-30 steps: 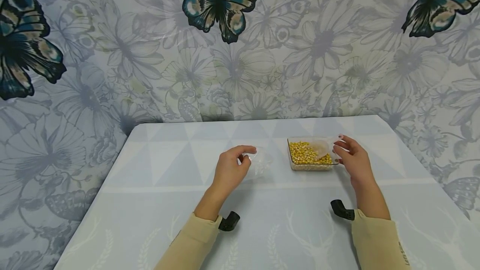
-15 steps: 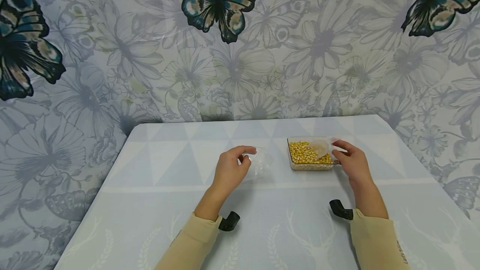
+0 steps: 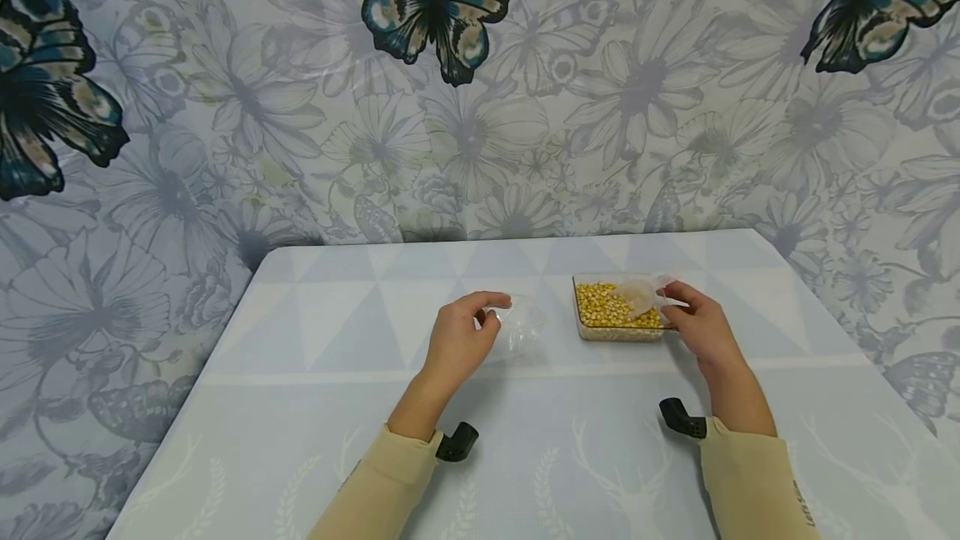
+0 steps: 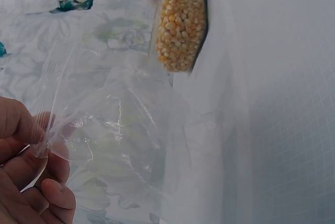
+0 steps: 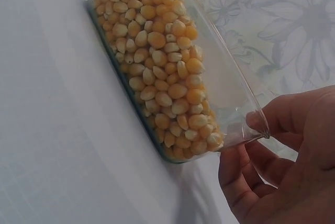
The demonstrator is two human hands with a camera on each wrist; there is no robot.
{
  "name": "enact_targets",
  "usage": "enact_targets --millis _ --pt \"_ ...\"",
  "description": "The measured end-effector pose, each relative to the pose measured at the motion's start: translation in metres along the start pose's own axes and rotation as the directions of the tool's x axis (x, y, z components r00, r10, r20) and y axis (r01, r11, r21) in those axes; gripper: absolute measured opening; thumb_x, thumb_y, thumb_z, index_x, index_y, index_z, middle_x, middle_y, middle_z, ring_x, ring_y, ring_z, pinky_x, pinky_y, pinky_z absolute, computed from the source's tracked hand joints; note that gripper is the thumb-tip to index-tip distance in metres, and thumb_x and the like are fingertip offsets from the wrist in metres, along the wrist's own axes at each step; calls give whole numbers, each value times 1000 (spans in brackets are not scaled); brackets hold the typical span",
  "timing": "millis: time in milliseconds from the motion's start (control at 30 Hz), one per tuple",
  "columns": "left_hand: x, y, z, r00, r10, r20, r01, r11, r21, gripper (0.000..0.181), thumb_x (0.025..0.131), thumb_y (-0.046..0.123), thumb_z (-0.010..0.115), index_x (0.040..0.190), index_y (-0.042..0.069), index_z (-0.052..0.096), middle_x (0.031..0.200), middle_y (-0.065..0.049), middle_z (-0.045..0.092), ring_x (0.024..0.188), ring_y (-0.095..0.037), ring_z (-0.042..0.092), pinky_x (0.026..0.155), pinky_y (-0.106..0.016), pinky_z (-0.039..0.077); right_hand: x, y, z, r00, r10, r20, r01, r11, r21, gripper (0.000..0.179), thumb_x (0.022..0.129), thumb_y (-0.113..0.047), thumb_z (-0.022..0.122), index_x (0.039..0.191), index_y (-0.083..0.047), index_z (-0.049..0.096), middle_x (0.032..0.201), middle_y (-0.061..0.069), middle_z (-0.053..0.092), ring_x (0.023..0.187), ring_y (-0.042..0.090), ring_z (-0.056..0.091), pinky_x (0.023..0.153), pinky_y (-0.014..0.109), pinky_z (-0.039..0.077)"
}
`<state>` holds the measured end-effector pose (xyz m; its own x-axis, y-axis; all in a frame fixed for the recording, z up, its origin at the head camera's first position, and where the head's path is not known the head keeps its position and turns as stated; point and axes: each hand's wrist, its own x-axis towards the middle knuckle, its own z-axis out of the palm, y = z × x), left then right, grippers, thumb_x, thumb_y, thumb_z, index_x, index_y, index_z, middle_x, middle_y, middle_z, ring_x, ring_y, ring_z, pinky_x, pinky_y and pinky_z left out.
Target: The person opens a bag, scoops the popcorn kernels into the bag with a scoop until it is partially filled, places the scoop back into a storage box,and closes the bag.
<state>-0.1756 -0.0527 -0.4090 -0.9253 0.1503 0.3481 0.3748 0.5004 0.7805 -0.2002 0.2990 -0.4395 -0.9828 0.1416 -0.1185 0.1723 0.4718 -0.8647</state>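
Note:
A clear plastic bag (image 4: 120, 124) hangs from my left hand (image 3: 467, 332), whose fingers pinch its gathered edge; it looks flat, with nothing visible inside. To its right stands a rectangular glass container (image 3: 624, 335) filled with yellow corn kernels (image 5: 157, 72). A translucent scoop (image 3: 640, 298) lies on the kernels at the container's right end. My right hand (image 3: 701, 323) is at that end, fingertips at the corner, and appears to pinch the scoop's end. In the right wrist view the glass corner partly covers the fingertips, so the contact is hard to make out.
The table (image 3: 375, 457) has a pale patterned cover, and its far edge runs close behind the container. A wall covering (image 3: 480, 148) with butterflies and flowers rises behind it. Black wrist devices (image 3: 457, 442) stick out from both sleeves.
My right hand has moved slightly left, and its fingers have closed in on the scoop's end at the container's corner. The left hand and bag have stayed where they were.

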Motion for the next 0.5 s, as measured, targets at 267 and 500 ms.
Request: enact_targets --millis 267,500 --pt "0 1 -1 1000 -14 6 14 1000 0 34 91 -1 52 110 13 76 99 -4 77 54 -10 42 44 -19 27 1 -1 -1 999 1 40 0 1000 -14 48 105 -16 45 151 -4 39 153 22 40 103 3 51 78 18 51" --pt "0 0 -1 1000 -21 6 21 1000 2 34 91 -1 52 111 13 76 101 -3 77 53 -10 41 44 -18 26 2 -1 1 998 -13 59 15 999 -31 46 104 -13 44 149 -6 41 152 25 40 117 26 53 78 20 52"
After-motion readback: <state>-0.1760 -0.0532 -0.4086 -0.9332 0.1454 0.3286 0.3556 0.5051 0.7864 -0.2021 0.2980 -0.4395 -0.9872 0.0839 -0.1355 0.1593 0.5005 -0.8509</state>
